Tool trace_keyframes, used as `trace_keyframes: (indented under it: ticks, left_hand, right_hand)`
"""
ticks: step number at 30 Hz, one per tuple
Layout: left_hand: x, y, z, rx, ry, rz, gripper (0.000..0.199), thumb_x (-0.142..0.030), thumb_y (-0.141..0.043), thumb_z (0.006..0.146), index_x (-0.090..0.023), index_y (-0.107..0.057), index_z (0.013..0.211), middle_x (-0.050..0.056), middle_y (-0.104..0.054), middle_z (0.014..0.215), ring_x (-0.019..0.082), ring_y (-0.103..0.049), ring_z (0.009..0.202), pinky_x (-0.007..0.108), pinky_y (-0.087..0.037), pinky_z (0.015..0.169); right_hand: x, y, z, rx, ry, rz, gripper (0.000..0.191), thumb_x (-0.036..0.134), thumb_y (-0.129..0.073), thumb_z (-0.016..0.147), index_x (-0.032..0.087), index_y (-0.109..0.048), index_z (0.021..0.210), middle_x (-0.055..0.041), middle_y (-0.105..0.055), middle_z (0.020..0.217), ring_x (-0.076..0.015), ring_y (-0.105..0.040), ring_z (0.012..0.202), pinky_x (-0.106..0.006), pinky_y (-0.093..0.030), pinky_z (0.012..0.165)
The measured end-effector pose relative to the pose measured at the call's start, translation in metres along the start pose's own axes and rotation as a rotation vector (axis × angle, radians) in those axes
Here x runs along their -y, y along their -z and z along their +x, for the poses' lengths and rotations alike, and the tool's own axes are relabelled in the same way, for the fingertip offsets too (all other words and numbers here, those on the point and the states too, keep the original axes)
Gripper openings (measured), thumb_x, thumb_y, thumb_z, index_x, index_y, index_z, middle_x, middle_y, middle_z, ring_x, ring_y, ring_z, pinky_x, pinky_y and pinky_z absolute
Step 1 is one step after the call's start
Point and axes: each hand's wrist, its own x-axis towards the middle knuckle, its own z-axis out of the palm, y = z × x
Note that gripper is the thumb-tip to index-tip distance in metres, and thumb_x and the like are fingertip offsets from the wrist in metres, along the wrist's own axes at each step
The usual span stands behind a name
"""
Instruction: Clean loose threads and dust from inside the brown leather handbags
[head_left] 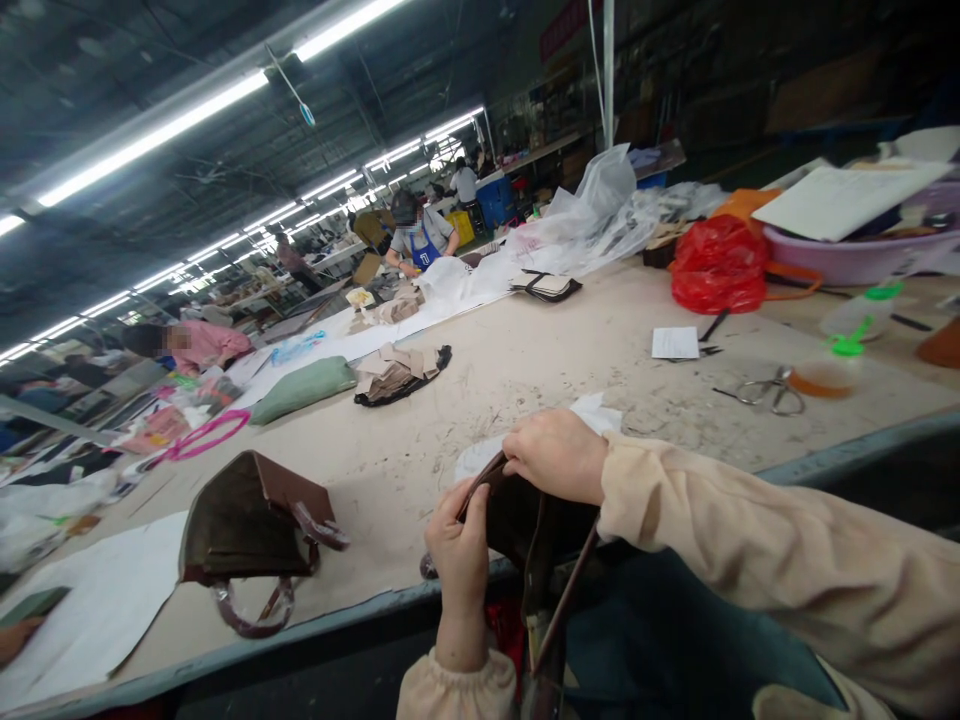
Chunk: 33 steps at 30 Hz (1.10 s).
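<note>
A dark brown bag [537, 560] hangs open at the table's front edge, its inside partly in shadow. My left hand [461, 545] pinches the bag's upper rim between thumb and fingers. Close beside it, my right hand [556, 455] is closed over the same rim, its fingertips curled onto the edge. White paper [480, 458] lies on the table behind the hands. To the left, a second brown bag [251, 520] rests on its side with its wrapped handles toward the front edge.
Scissors [772, 390], a bottle with a green cap [829, 365], a red plastic bag [718, 265] and a purple basin [862, 258] are at the right. A green cushion-like piece [304, 390] and scraps [397, 372] lie mid-table. People work beyond.
</note>
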Motion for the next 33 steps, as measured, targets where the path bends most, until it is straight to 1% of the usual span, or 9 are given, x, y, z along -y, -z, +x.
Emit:
trace_keyframes:
  ticks: [4, 9, 13, 22, 27, 33]
  left_hand:
    - [0.0018, -0.0007, 0.0000, 0.000, 0.008, -0.004, 0.019, -0.032, -0.062, 0.080, -0.018, -0.072, 0.088, 0.005, -0.072, 0.091, 0.020, -0.064, 0.088, 0.032, -0.049, 0.085]
    - [0.0008, -0.0006, 0.0004, 0.021, 0.015, -0.005, 0.018, -0.033, -0.061, 0.080, -0.019, -0.072, 0.087, 0.004, -0.071, 0.090, 0.019, -0.064, 0.087, 0.031, -0.049, 0.084]
    - [0.0016, 0.0000, 0.0002, 0.030, 0.025, -0.018, 0.019, -0.034, -0.061, 0.080, -0.020, -0.071, 0.088, 0.003, -0.071, 0.091, 0.019, -0.064, 0.087, 0.030, -0.048, 0.082]
    - [0.0040, -0.0007, 0.0009, 0.042, 0.028, -0.007, 0.018, -0.035, -0.062, 0.080, -0.020, -0.071, 0.085, 0.002, -0.070, 0.084, 0.017, -0.061, 0.081, 0.027, -0.046, 0.078]
    - [0.0030, -0.0011, 0.0012, 0.051, 0.043, -0.015, 0.019, -0.035, -0.062, 0.080, -0.019, -0.070, 0.085, 0.002, -0.069, 0.082, 0.017, -0.061, 0.080, 0.026, -0.046, 0.076]
    - [0.0004, -0.0001, 0.0009, 0.060, 0.032, -0.014, 0.017, -0.034, -0.061, 0.080, -0.020, -0.070, 0.084, 0.001, -0.069, 0.082, 0.016, -0.060, 0.079, 0.025, -0.045, 0.074]
  right_hand:
    - [-0.0050, 0.0021, -0.0018, 0.001, -0.045, 0.004, 0.023, 0.033, -0.052, 0.089, 0.019, -0.071, 0.083, -0.0062, -0.070, 0.087, -0.0211, -0.065, 0.084, -0.026, -0.044, 0.065]
    - [-0.0047, -0.0033, 0.0013, -0.018, -0.066, 0.007, 0.025, 0.032, -0.050, 0.089, 0.018, -0.070, 0.084, -0.0071, -0.070, 0.087, -0.0216, -0.065, 0.083, -0.028, -0.044, 0.064]
    - [-0.0037, -0.0063, 0.0031, -0.028, -0.084, 0.013, 0.026, 0.032, -0.050, 0.089, 0.017, -0.070, 0.084, -0.0074, -0.070, 0.088, -0.0213, -0.065, 0.084, -0.027, -0.044, 0.064]
    - [-0.0050, -0.0065, 0.0037, -0.025, -0.086, 0.016, 0.027, 0.033, -0.049, 0.090, 0.016, -0.070, 0.084, -0.0081, -0.070, 0.088, -0.0236, -0.066, 0.083, -0.030, -0.046, 0.063]
    - [-0.0032, -0.0064, 0.0022, -0.034, -0.090, 0.029, 0.024, 0.031, -0.050, 0.089, 0.016, -0.069, 0.085, -0.0081, -0.070, 0.089, -0.0238, -0.066, 0.086, -0.030, -0.046, 0.065]
    - [-0.0028, -0.0052, 0.0025, -0.011, -0.104, 0.041, 0.024, 0.031, -0.051, 0.090, 0.016, -0.069, 0.086, -0.0086, -0.070, 0.091, -0.0235, -0.065, 0.087, -0.029, -0.047, 0.066]
